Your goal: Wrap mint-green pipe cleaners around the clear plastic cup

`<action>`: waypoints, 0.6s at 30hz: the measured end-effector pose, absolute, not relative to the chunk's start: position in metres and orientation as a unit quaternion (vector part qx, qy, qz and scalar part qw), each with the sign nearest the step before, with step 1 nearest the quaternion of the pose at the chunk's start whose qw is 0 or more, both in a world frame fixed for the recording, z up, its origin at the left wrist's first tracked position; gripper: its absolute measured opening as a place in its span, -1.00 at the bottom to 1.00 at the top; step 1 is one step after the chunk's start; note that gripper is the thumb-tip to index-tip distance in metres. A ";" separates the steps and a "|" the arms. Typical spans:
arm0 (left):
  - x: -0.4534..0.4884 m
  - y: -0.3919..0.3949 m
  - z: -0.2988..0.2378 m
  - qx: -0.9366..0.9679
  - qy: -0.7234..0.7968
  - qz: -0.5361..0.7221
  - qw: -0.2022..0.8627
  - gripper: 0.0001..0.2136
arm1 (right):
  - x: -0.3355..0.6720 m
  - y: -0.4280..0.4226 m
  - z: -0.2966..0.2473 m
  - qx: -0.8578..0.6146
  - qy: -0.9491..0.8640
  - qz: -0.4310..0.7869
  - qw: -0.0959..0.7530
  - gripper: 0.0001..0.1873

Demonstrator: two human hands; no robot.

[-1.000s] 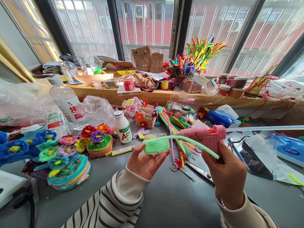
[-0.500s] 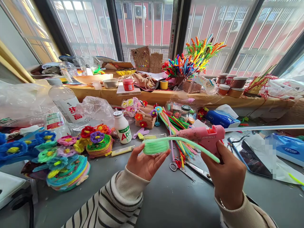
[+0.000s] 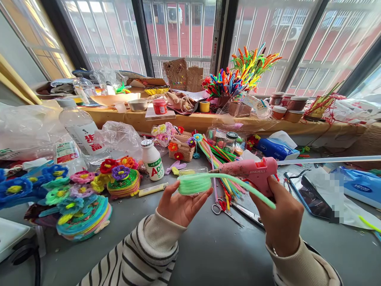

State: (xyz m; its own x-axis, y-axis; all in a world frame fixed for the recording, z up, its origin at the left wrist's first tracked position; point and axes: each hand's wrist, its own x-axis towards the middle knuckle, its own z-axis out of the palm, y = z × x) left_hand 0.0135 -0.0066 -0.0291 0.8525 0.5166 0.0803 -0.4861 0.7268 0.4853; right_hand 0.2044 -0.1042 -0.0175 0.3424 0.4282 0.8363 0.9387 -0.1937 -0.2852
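My left hand [image 3: 180,206] holds up a small clear container [image 3: 195,171] between thumb and fingers. Light green pipe cleaner [image 3: 195,184] is wound in several rows round its side. The loose end of the pipe cleaner arcs over to the right and reaches my right hand [image 3: 281,216]. In that hand is a pink hot glue gun [image 3: 253,171], gripped by its handle. Its nozzle points left and lies close to the upper edge of the wound container; whether it touches, I cannot tell. A long clear glue stick [image 3: 327,160] sticks out of the gun's back.
Scissors [image 3: 220,208] and a bundle of pipe cleaners [image 3: 208,153] lie behind my hands. A white bottle [image 3: 152,161] and pipe-cleaner flower pots [image 3: 86,218] stand to the left. At the right are a phone [image 3: 309,198] and tissue packs [image 3: 357,186].
The glue gun and my right hand have shifted slightly left, bringing the nozzle nearer the wound container. My left hand still holds the container in nearly the same place.
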 end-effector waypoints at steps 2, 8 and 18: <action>0.014 -0.006 -0.029 0.254 0.026 0.266 0.930 -0.24 | 0.207 -0.102 -0.018 -0.720 -0.474 -0.296 0.411 -0.73; 0.009 -0.001 -0.029 0.251 0.013 0.271 0.929 -0.24 | 0.220 -0.095 -0.020 -0.785 -0.460 -0.186 0.370 -0.60; 0.001 0.005 -0.020 0.260 0.081 0.336 0.902 -0.45 | 0.207 -0.083 -0.050 -0.735 -0.595 -0.063 0.321 -0.62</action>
